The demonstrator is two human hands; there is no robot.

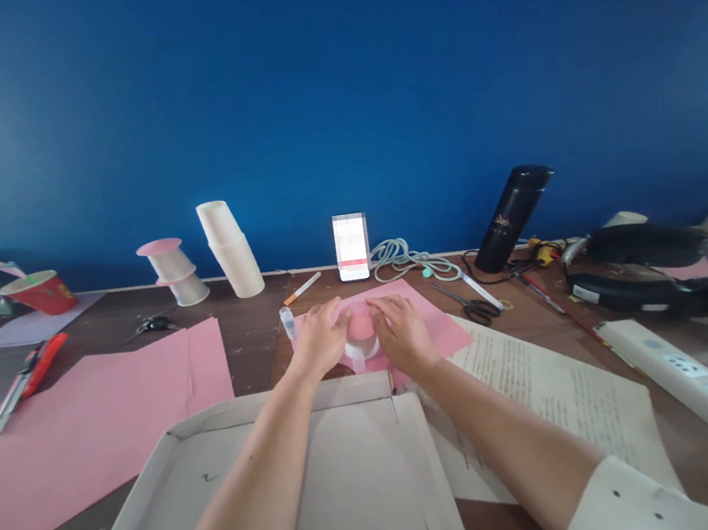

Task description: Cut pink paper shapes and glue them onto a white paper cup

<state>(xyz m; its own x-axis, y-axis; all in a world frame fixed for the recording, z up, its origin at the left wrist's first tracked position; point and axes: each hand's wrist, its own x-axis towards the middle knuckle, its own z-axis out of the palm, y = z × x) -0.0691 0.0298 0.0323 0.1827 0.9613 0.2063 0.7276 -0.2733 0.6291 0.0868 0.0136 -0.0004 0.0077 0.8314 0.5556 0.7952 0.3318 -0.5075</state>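
Both my hands rest on a white paper cup (pixel 363 350) that stands upside down on a pink sheet (pixel 439 323), with a round pink paper piece (pixel 359 320) on its top. My left hand (pixel 319 335) presses on the cup's left side. On the right side my right hand (pixel 401 332) does the same, its fingers curled over the pink piece. A small glue bottle (pixel 287 320) stands just left of my left hand.
A shallow cardboard box lid (pixel 367 478) lies under my forearms. Large pink paper (pixel 77 428) and a red utility knife (pixel 29 378) lie left. Stacked cups (pixel 233 250), a phone (pixel 351 248), scissors (pixel 472 306), a black flask (pixel 512 215), printed paper (pixel 556 386) and a power strip (pixel 698 386) surround.
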